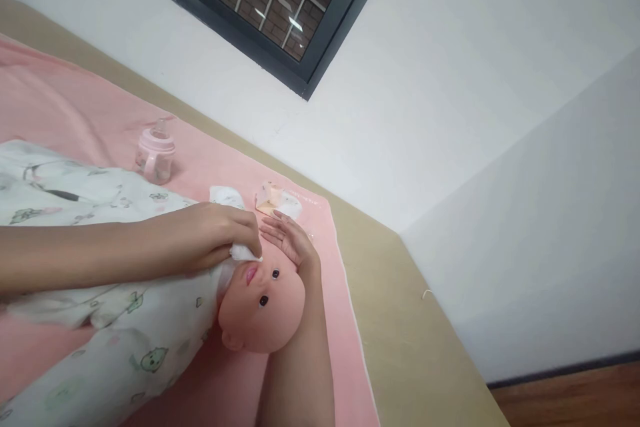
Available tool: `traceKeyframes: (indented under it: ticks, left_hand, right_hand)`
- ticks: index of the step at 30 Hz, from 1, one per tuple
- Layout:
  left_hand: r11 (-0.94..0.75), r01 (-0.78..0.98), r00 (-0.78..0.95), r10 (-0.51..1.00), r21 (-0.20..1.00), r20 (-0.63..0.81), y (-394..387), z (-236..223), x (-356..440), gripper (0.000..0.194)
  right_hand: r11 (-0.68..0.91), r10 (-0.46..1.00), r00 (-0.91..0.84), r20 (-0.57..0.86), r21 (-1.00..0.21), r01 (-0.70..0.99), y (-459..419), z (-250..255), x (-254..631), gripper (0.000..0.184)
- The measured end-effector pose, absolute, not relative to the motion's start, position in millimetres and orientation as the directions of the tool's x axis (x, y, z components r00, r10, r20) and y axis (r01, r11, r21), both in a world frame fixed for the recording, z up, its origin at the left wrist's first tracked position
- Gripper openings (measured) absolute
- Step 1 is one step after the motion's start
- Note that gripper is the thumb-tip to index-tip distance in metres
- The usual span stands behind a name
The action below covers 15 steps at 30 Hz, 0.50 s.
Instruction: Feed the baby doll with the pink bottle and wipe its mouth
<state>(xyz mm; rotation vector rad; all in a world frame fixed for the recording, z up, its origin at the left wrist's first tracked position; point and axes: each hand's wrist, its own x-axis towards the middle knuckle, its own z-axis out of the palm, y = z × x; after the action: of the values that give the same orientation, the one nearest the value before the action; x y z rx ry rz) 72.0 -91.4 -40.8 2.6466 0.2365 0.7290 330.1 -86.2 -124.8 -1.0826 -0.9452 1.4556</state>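
A baby doll (280, 320) lies on its back in a white printed sleepsuit (165, 340), its bald head towards the right. My left hand (223, 233) reaches in from the left across the doll's chest. Its fingers are closed on a white wipe (244, 253) held against the doll's cheek near the mouth. From the bottom, my right arm passes beneath the doll's head. My right hand (290, 237) emerges beyond the head with fingers stretched out, palm towards the head and holding nothing.
A pink baby bottle (156, 157) with a handle stands on the pink blanket (90, 120). A small pack (270, 197) and a white printed cloth (227, 196) lie beyond the hands. The tan bed surface (390, 293) meets a white wall with a dark-framed window (320, 60).
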Motion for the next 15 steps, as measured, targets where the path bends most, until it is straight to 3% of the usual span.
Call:
traceKeyframes:
  ticks: [7,15]
  left_hand:
    - [-0.848,-0.012,0.872,0.25,0.53,0.42,-102.7,-27.4,65.1,0.037]
    - [-0.908,0.004,0.879,0.203,0.419,0.431,-104.1,-38.8,66.4,0.046]
  right_hand:
    - [-0.137,0.99,-0.055,-0.126,-0.95,-0.279,-85.7,-126.5,330.5,0.039]
    - [-0.143,0.99,-0.053,-0.133,-0.951,-0.274,-85.7,-125.1,330.1,0.041]
